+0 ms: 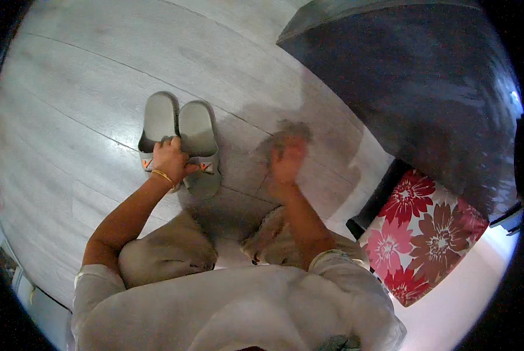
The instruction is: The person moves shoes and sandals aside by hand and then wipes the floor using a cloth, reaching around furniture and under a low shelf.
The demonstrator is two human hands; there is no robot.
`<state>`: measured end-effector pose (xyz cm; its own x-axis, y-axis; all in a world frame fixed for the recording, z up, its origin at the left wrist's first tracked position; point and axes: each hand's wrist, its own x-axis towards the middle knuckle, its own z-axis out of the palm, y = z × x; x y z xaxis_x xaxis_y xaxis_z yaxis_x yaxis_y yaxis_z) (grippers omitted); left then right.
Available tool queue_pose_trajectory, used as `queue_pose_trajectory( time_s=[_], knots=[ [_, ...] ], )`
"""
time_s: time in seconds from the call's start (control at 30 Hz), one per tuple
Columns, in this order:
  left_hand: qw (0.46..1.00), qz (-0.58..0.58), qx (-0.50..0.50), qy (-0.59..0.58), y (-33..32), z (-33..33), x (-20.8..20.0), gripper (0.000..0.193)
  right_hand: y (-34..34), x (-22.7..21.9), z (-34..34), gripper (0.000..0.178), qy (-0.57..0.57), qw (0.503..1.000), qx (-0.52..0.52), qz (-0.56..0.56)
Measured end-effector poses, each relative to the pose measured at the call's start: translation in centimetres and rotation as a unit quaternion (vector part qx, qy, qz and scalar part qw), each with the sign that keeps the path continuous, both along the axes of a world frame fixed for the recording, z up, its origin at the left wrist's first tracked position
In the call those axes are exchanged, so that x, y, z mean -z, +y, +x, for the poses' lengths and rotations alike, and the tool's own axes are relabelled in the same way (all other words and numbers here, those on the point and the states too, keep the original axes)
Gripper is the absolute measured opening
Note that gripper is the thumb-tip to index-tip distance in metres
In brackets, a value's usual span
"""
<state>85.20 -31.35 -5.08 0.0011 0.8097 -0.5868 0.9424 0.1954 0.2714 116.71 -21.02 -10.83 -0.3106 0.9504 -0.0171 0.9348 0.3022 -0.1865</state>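
A pair of grey-green slide slippers lies side by side on the floor, with small orange marks on their straps. My left hand grips them where the two straps meet, its fingers curled over the inner edges. A yellow band circles that wrist. To the right of the slippers, apart from them, my right hand is low over the floor and smeared by motion. A dark blurred patch borders its fingers; whether that is a shadow or something held, I cannot make out.
Pale wood-plank floor spreads around the slippers. A large dark grey piece of furniture takes up the upper right. Below it is a cushion with red, pink and brown flowers. My bent knees are close below my hands.
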Motion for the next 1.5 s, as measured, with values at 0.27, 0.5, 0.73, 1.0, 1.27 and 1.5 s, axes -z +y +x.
queue_pose_trajectory(
  time_s=[0.27,0.5,0.73,1.0,1.27,1.5],
  knots=[
    [0.999,0.026,-0.016,0.018,-0.6,-0.1,0.3,0.037,-0.9,1.5,-0.6,0.049,-0.088,0.996,0.01,0.019],
    [1.0,-0.001,0.02,0.007,0.6,0.3,0.0,0.053,9.4,1.1,3.9,0.042,0.021,0.981,0.19,-0.004],
    [1.0,-0.024,-0.002,0.005,-0.2,-0.3,-0.8,0.05,4.8,0.0,-0.3,0.037,-0.149,0.98,0.133,-0.014],
    [0.999,0.026,-0.018,0.01,-0.5,-0.3,-0.3,0.039,-0.7,2.0,-1.9,0.053,-0.141,0.986,0.048,-0.077],
    [0.999,-0.016,0.005,0.048,-0.1,-0.1,-1.0,0.043,14.0,1.8,-3.7,0.052,-0.152,0.923,0.346,-0.078],
    [0.997,-0.036,-0.004,0.066,-0.9,-0.7,-0.8,0.045,5.4,-0.8,-21.1,0.033,-0.075,0.961,-0.229,0.132]
  ],
)
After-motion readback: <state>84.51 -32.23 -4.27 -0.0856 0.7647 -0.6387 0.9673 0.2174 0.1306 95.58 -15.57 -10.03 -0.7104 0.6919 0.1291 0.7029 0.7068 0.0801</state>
